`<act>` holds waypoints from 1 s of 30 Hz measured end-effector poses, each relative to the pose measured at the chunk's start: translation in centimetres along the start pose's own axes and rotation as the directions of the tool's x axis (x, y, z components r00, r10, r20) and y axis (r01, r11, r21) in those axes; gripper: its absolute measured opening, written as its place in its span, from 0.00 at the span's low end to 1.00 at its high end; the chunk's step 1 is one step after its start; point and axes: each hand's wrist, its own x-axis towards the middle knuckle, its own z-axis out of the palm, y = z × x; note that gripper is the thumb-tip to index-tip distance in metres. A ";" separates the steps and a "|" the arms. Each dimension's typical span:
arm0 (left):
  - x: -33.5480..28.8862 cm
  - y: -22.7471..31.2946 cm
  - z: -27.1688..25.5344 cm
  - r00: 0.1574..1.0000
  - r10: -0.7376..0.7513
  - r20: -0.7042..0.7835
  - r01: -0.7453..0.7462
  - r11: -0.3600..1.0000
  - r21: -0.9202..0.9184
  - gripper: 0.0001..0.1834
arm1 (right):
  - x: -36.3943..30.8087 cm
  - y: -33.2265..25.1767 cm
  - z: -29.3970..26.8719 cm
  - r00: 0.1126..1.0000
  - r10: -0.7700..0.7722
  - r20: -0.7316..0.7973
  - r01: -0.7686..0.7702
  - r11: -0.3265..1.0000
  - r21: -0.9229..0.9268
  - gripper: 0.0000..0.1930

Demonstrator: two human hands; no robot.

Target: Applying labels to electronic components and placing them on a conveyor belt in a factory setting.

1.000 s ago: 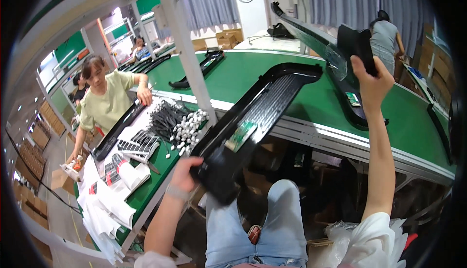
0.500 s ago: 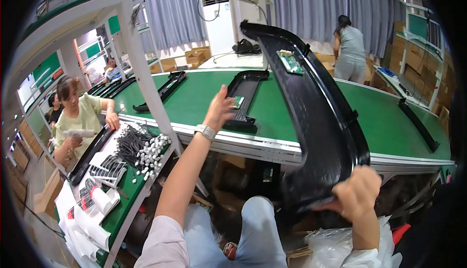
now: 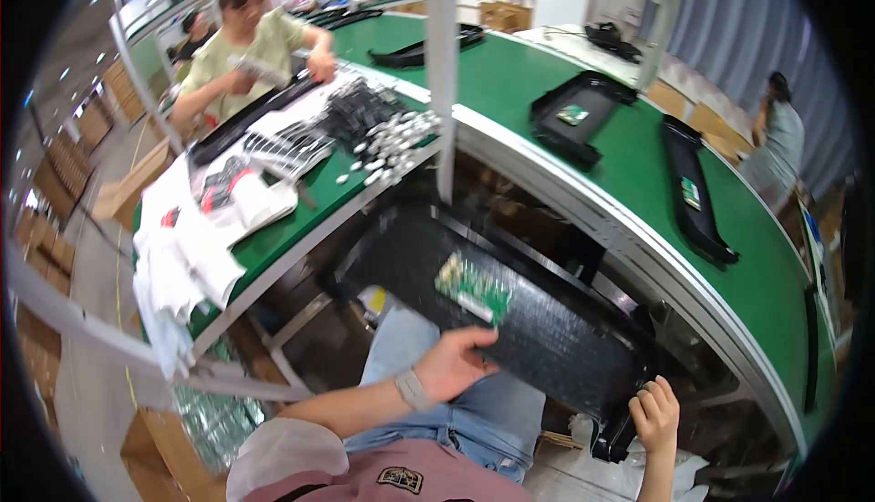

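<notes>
A long black plastic housing (image 3: 565,347) with a raised rim lies tilted over my lap. On its inner face sits a green circuit board (image 3: 474,289). My left hand (image 3: 453,365) grips the near long edge, its thumb on top beside the board and its other fingers partly hidden. The right end of the same housing is held by my right hand (image 3: 654,414), fingers curled over the rim.
A green conveyor belt (image 3: 510,69) curves along the far side, bearing more black housings (image 3: 583,124). On the left, a green bench (image 3: 319,187) holds white-tipped black cables (image 3: 387,137) and papers (image 3: 200,238). A co-worker (image 3: 246,46) handles another housing there. A white post (image 3: 444,73) stands between bench and belt.
The housing has come down from a steep tilt in front of the belt to over my lap. My left hand, empty before, now grips its edge. The view has swung left.
</notes>
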 end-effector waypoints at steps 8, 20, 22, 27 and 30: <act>-0.4 -7.0 -12.6 0.935 -0.330 -0.128 0.292 0.923 -0.249 0.20 | 6.3 2.6 7.9 0.787 -0.264 0.557 0.251 0.963 0.102 0.08; -10.5 5.1 -6.1 0.867 0.182 0.464 -0.498 0.342 0.797 0.12 | 49.6 -17.3 13.3 0.981 -0.129 -0.144 0.187 0.447 0.875 0.09; -12.5 7.5 -6.4 0.821 0.422 0.384 -0.521 0.280 0.806 0.11 | 54.2 -21.6 14.1 0.986 -0.131 -0.098 0.150 0.480 0.864 0.18; -16.3 13.1 -6.8 0.677 0.706 0.207 -0.535 0.279 0.798 0.10 | 59.4 -29.0 16.3 1.000 -0.030 0.004 0.021 0.772 0.635 0.30; -17.3 15.2 -7.4 0.567 0.811 0.147 -0.622 0.304 0.722 0.10 | 60.5 -29.2 18.2 1.000 -0.008 0.005 0.000 0.568 0.823 0.29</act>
